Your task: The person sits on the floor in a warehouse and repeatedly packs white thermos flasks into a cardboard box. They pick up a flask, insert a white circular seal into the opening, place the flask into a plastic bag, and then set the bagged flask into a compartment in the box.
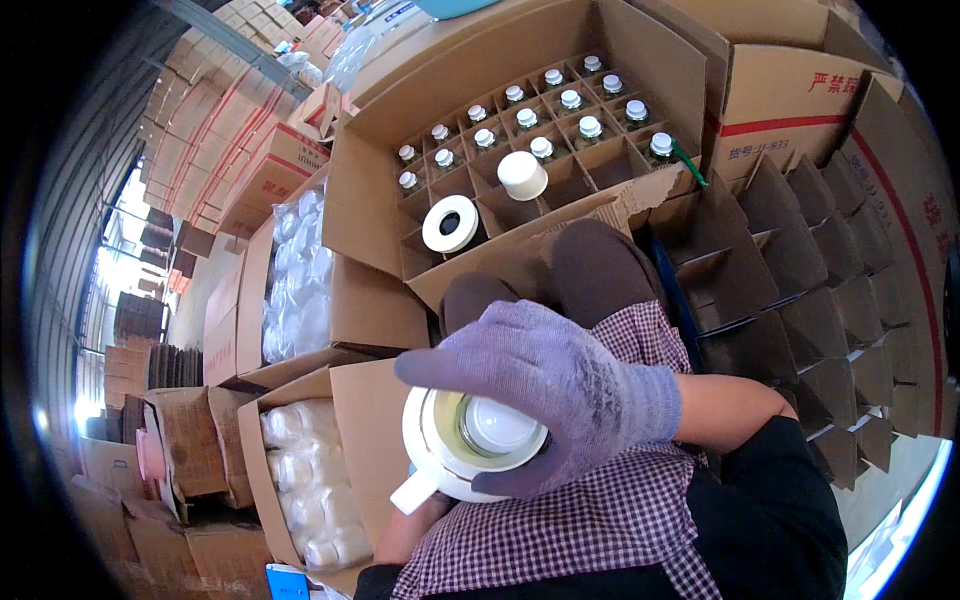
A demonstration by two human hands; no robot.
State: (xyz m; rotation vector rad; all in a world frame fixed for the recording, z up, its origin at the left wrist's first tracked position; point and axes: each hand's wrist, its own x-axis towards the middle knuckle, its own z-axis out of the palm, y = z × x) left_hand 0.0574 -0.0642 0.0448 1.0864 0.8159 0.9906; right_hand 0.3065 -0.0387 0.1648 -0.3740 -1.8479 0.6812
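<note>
Right hand (560, 385), in a purple glove, wraps over the mouth of a white flask shell (450, 450) held above the lap, fingers curled around the rim and the glass liner (497, 425) seated inside it. Left hand (425, 515) sits underneath, mostly hidden, so its grip can't be told. Ahead, a divided carton (520, 150) holds capped liners, with a white cap (522, 175) resting on top.
</note>
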